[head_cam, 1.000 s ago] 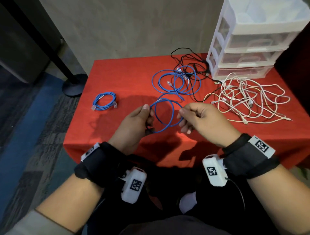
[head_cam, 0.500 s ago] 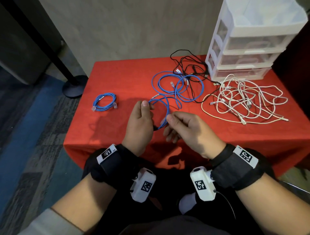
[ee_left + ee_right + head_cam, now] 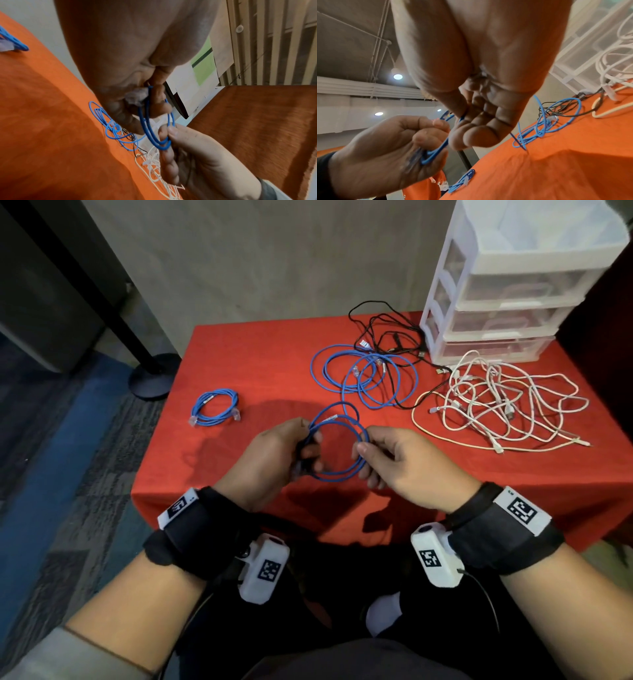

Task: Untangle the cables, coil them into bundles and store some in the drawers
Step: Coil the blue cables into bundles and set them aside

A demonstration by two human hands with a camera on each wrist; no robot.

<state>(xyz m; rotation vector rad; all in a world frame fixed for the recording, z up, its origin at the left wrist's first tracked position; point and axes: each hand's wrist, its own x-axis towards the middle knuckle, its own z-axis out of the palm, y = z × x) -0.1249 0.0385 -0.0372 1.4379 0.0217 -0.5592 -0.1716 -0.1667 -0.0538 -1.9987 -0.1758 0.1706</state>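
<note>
Overhead, a blue coil (image 3: 337, 448) is held above the near edge of the red tabletop (image 3: 257, 364): its left side is gripped by the left hand (image 3: 274, 460), its right side pinched by the right hand (image 3: 400, 463). A bundled blue cable (image 3: 214, 407) lies far left; loose blue loops (image 3: 363, 378), black cable (image 3: 387, 333) and white cables (image 3: 496, 402) lie near the drawers (image 3: 513, 285) at far right.

From the left wrist, the coil (image 3: 154, 129) is seen clamped by curled fingers (image 3: 157, 102).

From the right wrist, the coil (image 3: 435, 152) is seen pinched by thumb and forefinger.
</note>
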